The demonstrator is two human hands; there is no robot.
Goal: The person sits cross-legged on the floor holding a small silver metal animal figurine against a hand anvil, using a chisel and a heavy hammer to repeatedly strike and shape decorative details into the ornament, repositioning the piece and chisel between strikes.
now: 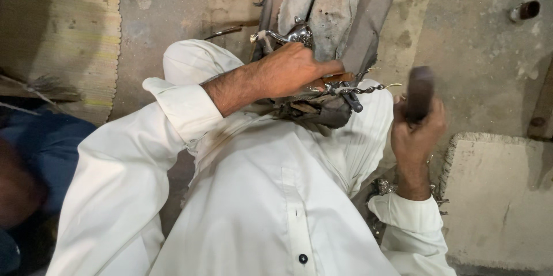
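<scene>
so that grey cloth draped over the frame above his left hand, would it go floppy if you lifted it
Probably floppy: the grey cloth hangs in soft folds over the frame rather than holding any shape. It looks thick and worn, so likely a bit heavy for cloth. Its frayed surface suggests it would drag on the frame, not slide.

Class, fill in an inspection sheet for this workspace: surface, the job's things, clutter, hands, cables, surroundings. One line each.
Surface: bare, stained concrete floor.
Job's things: shiny metal fitting on a grey cloth-wrapped clamp; twisted metal chain across the lap.
Clutter: small dark cylinder on the floor.
Hands: left hand grips the work; right hand holds a dark mallet, blurred.
Cables: nothing seen.
Surroundings: woven mat, pale cushion, another person's blue sleeve.
</scene>
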